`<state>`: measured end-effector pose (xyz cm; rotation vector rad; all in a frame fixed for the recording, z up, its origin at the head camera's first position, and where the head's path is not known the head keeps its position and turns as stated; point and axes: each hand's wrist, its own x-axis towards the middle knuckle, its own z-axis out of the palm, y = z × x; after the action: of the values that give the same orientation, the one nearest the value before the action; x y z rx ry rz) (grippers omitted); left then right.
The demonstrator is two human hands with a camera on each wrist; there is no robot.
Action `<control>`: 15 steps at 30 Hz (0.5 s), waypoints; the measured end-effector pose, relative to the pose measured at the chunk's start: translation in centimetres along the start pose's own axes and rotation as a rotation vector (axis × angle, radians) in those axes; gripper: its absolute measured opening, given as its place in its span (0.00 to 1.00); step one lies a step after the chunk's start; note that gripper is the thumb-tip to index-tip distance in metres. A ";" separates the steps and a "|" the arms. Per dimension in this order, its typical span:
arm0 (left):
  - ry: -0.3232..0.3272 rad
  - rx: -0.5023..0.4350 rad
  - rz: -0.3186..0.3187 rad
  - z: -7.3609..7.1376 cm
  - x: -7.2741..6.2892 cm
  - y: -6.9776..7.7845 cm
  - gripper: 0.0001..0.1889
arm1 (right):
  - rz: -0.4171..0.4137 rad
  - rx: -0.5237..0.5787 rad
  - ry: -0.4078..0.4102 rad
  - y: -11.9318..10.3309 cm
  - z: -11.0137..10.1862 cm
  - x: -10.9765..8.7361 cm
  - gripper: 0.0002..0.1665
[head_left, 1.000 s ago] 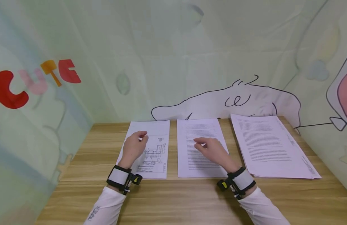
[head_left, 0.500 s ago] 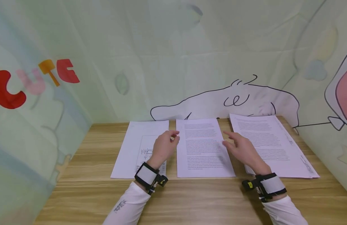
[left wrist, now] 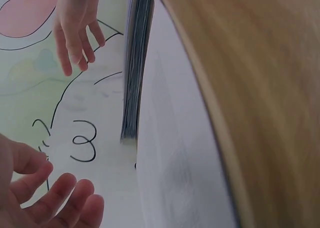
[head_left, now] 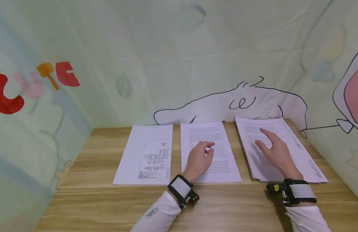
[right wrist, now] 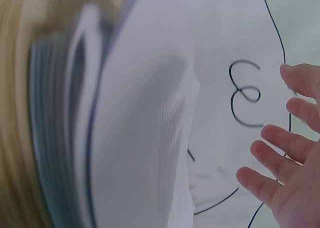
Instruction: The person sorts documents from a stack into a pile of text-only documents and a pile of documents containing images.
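Note:
Three lots of printed paper lie side by side on a wooden table. My left hand hovers over the middle sheets of text, fingers loosely bent and holding nothing. Above the right-hand stack of paper, which looks thick in the right wrist view, my right hand is held with thumb and fingers spread apart. Nothing is in it either. The left-hand paper, printed with a technical drawing, has no hand over it. In the left wrist view, both hands appear raised off the paper.
A cloth backdrop with cartoon drawings rises behind the table and along both sides. Strips of bare wood separate the papers. Each wrist wears a black strap with a small camera, as on the left wrist strap.
Both hands have moved to the right: the left from the drawing to the middle sheets, the right from the middle sheets to the right-hand stack. The right fingers have spread wider. The papers stay put.

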<state>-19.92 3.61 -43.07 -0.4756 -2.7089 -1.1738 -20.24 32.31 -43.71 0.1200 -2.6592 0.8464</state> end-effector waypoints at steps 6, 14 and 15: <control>-0.064 -0.070 -0.028 2.8 -0.2 1.6 0.16 | 0.086 -0.010 -0.046 2.7 -1.3 -0.1 0.40; -0.137 -0.080 -0.001 5.7 0.2 2.3 0.18 | 0.256 -0.058 -0.153 5.6 -2.2 -0.7 0.47; -0.143 -0.078 -0.001 6.0 0.2 2.4 0.18 | 0.272 -0.062 -0.157 6.0 -2.3 -0.7 0.47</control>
<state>-19.34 9.58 -45.44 -0.5905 -2.7898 -1.2968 -19.95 38.50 -45.46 -0.2028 -2.8904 0.8665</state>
